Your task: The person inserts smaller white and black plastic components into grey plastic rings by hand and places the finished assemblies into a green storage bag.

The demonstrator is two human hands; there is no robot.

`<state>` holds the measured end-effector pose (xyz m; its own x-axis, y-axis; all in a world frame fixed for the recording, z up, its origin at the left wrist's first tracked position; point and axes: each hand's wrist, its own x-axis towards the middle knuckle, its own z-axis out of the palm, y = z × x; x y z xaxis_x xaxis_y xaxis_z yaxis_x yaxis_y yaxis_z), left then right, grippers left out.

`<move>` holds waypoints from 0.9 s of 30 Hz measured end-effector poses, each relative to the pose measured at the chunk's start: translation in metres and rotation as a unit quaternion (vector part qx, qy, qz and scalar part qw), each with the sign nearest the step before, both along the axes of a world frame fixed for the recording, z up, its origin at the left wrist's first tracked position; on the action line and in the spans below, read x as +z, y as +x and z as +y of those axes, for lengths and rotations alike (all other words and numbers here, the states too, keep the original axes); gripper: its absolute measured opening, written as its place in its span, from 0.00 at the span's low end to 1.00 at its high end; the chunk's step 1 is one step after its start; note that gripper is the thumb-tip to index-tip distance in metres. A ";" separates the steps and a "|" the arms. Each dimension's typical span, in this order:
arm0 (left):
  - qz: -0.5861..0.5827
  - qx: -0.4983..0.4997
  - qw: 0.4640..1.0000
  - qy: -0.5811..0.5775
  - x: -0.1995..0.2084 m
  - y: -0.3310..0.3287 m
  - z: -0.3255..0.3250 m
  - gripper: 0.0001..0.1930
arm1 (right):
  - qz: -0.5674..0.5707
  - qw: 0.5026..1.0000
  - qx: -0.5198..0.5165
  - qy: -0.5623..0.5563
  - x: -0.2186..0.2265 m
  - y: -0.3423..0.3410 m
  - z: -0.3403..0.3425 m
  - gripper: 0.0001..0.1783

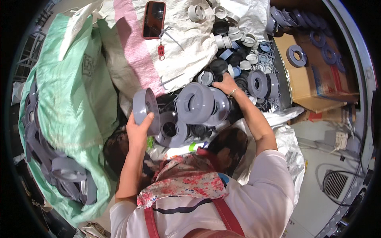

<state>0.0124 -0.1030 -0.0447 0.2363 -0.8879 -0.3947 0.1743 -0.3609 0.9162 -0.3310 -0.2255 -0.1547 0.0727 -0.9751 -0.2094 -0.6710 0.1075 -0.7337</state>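
My left hand (139,127) holds a thick grey plastic ring (145,109) upright, with the thumb over its near face and the fingers hidden behind. Over the pile, my right hand (227,85) grips a round black plastic cap (218,66) by its lower edge; the fingertips are partly hidden. Just left of that hand lies a smaller grey cap (205,77). Between my hands rest a large flanged grey ring (195,103) and another grey ring (220,106) partly under it. A further grey ring (171,131) sits nearer to me.
At left stands a green woven sack (79,95) with grey rings inside. A phone (154,20) with a red tag lies on the white sack (180,51). White, black and blue caps (238,43) heap up at the back. A cardboard box (313,75) at right holds grey rings.
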 end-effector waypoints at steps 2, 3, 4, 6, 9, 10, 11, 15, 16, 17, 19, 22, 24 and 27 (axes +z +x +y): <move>-0.008 -0.015 1.000 -0.014 -0.003 0.003 0.007 0.18 | 0.055 0.998 -0.008 0.009 0.002 0.018 0.029 0.41; -0.009 -0.009 0.999 -0.031 -0.007 0.005 0.012 0.17 | 0.040 0.999 0.000 -0.003 0.010 0.025 0.042 0.43; -0.022 -0.007 0.999 -0.043 -0.004 0.006 0.016 0.18 | 0.063 0.997 0.011 -0.031 0.021 0.031 0.050 0.43; -0.047 0.004 0.996 -0.081 0.009 0.006 0.026 0.21 | 0.082 0.994 -0.012 -0.072 0.053 0.038 0.059 0.45; -0.036 0.038 0.990 -0.129 0.028 0.011 0.051 0.24 | 0.001 0.990 -0.090 -0.110 0.123 0.062 0.079 0.41; -0.054 0.003 0.995 -0.081 0.026 0.020 0.059 0.22 | -0.073 0.987 -0.075 -0.124 0.139 0.074 0.091 0.38; -0.094 -0.027 0.993 -0.072 0.033 0.019 0.067 0.20 | -0.155 0.977 -0.052 -0.136 0.149 0.090 0.103 0.35; 0.159 -0.094 0.981 -0.065 0.028 -0.002 0.089 0.18 | -0.066 0.986 0.082 -0.127 0.179 0.153 0.163 0.32; 0.269 -0.081 0.959 -0.044 0.022 -0.003 0.093 0.17 | -0.047 0.983 0.112 -0.136 0.179 0.168 0.171 0.32; 0.344 -0.080 0.933 -0.067 0.028 -0.006 0.103 0.18 | -0.025 0.980 0.135 -0.142 0.176 0.178 0.180 0.32; 0.318 -0.078 0.942 -0.068 0.028 0.001 0.117 0.18 | -0.016 0.966 0.193 -0.170 0.163 0.187 0.188 0.36; 0.293 -0.074 0.951 -0.064 0.029 0.018 0.126 0.20 | -0.029 0.955 0.266 -0.132 0.168 0.191 0.201 0.44; 0.277 -0.108 0.953 -0.052 0.032 0.026 0.132 0.20 | 0.006 0.958 0.272 -0.096 0.179 0.193 0.207 0.44; 0.241 -0.169 0.954 -0.049 0.039 0.039 0.141 0.21 | 0.040 0.914 0.332 -0.228 0.170 0.194 0.215 0.42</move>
